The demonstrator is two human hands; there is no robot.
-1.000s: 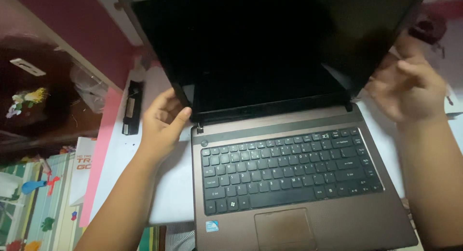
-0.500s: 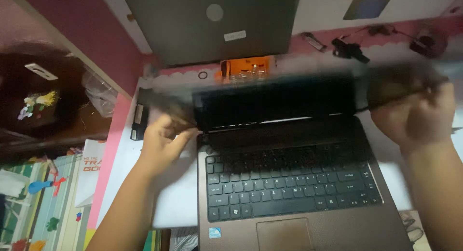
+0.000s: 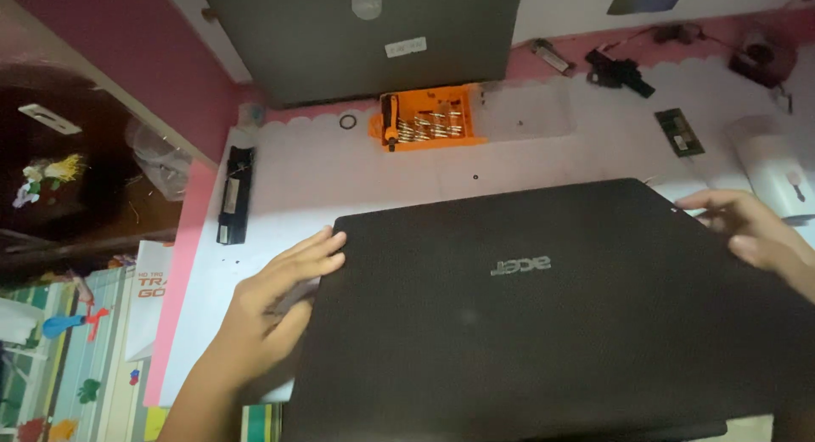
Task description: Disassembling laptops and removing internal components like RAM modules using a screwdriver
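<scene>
- The left hand [image 3: 276,302] is laid at the left edge of the closed laptop [image 3: 543,315]; its fingers [image 3: 318,247] are stretched flat and close together across the rear left corner of the lid, while the thumb is tucked at the side edge, so the corner is pinched lightly rather than gripped.
- The closed laptop is seen lying flat on the white mat [image 3: 382,174], filling the lower middle of the view, its dark textured lid facing up.
- It is judged to be fairly heavy and rigid as a slab, though the lid panel is thin and the screen beneath would be fragile under point pressure; the matte texture should give fair grip.
- A hold at both side edges, with fingers hooked beneath the base, is judged safest.
- The right hand [image 3: 760,234] is rested on the rear right corner, its fingers loosely spread and partly curled over the edge; whether anything is gripped underneath cannot be told.
- Behind, an orange screwdriver-bit case [image 3: 429,123], a second grey laptop [image 3: 365,34] and a black battery pack [image 3: 235,196] are seen, well apart from both hands.
</scene>
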